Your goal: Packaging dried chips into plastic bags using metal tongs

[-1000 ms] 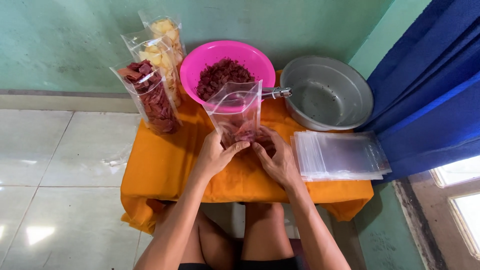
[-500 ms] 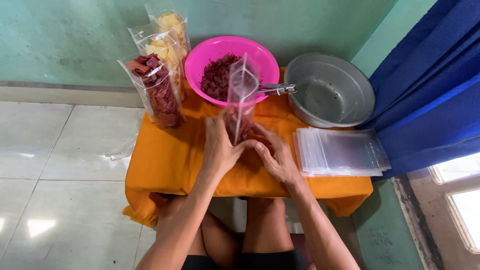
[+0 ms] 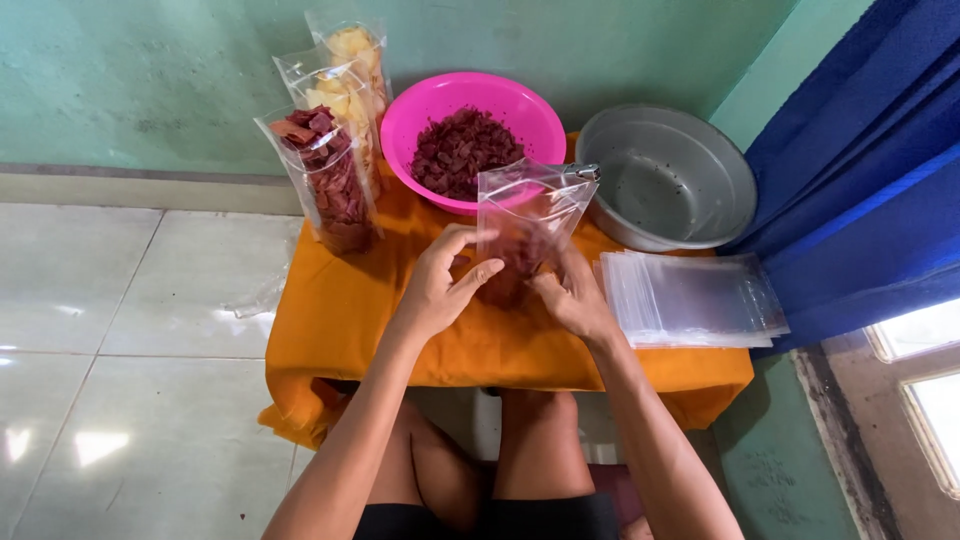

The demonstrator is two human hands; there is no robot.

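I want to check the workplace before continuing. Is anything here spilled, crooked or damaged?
Nothing is clearly spilled or broken. The orange cloth hangs crumpled over the front-left corner. Dark crumbs speckle the empty grey basin. The left hand and right hand hold the clear bag upright, slightly tilted.

- The clear pouch [image 3: 525, 225] hides the spoon's [image 3: 580, 172] bowl.
- The orange cloth [image 3: 350, 320] covers the desk completely.
- The blue curtain [image 3: 870, 150] runs off the right edge.

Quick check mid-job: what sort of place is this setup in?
Likely a home snack-packing spot on a tiled floor: a low table under an orange cloth, a pink bowl of dark red chips, filled clear pouches, and a stack of empty bags.
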